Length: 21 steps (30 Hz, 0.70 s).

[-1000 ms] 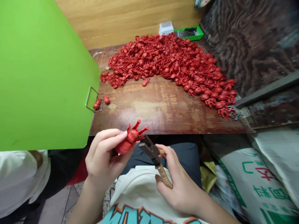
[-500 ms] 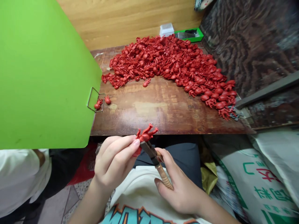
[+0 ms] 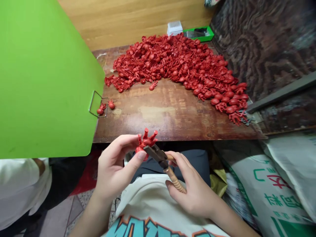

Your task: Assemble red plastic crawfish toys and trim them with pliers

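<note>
My left hand (image 3: 115, 168) pinches a small red plastic piece (image 3: 145, 141) with several prongs, held just below the table's front edge. My right hand (image 3: 191, 189) grips a pair of pliers (image 3: 161, 159) by their brown ribbed handles. The dark jaws of the pliers touch the base of the red piece. Both hands hover over my lap.
A large heap of red plastic pieces (image 3: 182, 67) covers the back and right of the brown wooden table (image 3: 170, 113). Two loose pieces (image 3: 105, 107) lie by a wire clip on a green board (image 3: 44, 82) at left. Printed sacks (image 3: 271, 184) sit at right. Another person's white sleeve (image 3: 19, 187) shows at lower left.
My left hand has turned the red piece so more of it is hidden behind my fingers, and the plier jaws have closed in on its base. Both hands stayed in my lap.
</note>
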Available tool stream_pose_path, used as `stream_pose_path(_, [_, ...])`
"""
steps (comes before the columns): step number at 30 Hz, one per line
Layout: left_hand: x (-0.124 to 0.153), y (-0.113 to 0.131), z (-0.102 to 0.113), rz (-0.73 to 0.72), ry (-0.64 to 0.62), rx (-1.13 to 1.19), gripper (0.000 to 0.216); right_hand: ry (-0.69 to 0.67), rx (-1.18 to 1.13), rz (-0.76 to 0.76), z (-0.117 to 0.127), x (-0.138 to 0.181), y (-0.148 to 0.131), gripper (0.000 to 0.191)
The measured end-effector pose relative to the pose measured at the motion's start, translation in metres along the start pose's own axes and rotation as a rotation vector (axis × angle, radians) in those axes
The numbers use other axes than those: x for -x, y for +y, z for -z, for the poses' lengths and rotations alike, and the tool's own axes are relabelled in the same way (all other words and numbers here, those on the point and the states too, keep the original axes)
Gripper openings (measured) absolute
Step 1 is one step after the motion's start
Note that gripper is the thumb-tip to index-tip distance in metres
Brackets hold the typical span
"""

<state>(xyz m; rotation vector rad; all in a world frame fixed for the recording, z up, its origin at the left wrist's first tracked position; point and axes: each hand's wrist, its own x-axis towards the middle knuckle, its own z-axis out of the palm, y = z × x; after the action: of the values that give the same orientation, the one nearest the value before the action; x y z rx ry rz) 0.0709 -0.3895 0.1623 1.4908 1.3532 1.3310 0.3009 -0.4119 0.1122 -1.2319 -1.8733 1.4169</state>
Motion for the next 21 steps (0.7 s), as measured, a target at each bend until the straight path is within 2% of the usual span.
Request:
stream_pose_path(3, [-0.006, 0.003, -0.001, 0.105, -0.036, 0.031, 0.021, -0.004, 0.017, -0.010, 0.005, 0.000, 0.000, 0.061])
stream_pose_path(6, [-0.011, 0.000, -0.002, 0.208, -0.053, 0.161, 0.014, 0.004, 0.049, -0.009, 0.009, 0.000, 0.000, 0.059])
stream_pose_path(9, [-0.012, -0.007, -0.002, 0.313, -0.085, 0.321, 0.014, -0.006, 0.071, -0.022, 0.013, 0.000, 0.000, 0.060])
stream_pose_path(13, [-0.013, -0.011, -0.002, 0.402, -0.066, 0.417, 0.014, -0.034, 0.063, -0.046, 0.016, 0.003, -0.001, 0.062])
stream_pose_path(21, [-0.018, -0.006, -0.005, 0.473, -0.022, 0.504, 0.019, -0.048, 0.088, -0.072, 0.019, 0.007, -0.007, 0.060])
